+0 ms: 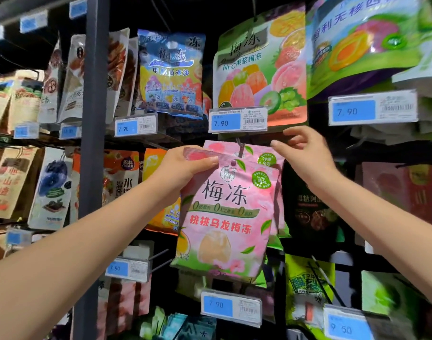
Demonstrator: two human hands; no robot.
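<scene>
1. The left hand [183, 165] grips the pink pouch [224, 217] at its top left corner, with the thumb flat across the front of the sealed strip and the other fingers hidden behind it.
2. The right hand [305, 153] is raised just right of the pouch's top edge. Its thumb points left toward the peg [240, 146] and its fingers are curled above it. Whether it pinches anything cannot be told.
3. The pink pouch hangs in front of the shelf rack, tilted slightly, with its punched hole just beside the peg. Whether the peg passes through the hole is unclear.
4. A second pouch [266, 155] of the same pink kind sits right behind it, its top right corner showing near the right thumb.
5. Directly above the peg is a price tag [238, 119] reading 7.90, fixed in front of a fruit pouch [259, 69].
6. Left of the fruit pouch hangs a blue pouch [172, 72]. To the right is a green pouch [367, 40], seen close to the camera.
7. Below the pink pouch is a lower tag [230, 306], also marked 7.90.
8. A dark pouch [308, 204] hangs to the right of the pink one, behind the right forearm, and an orange pouch [156, 168] hangs to the left, behind the left hand.
9. A grey post [94, 119] stands upright further left, with more snack bags beyond it.
</scene>
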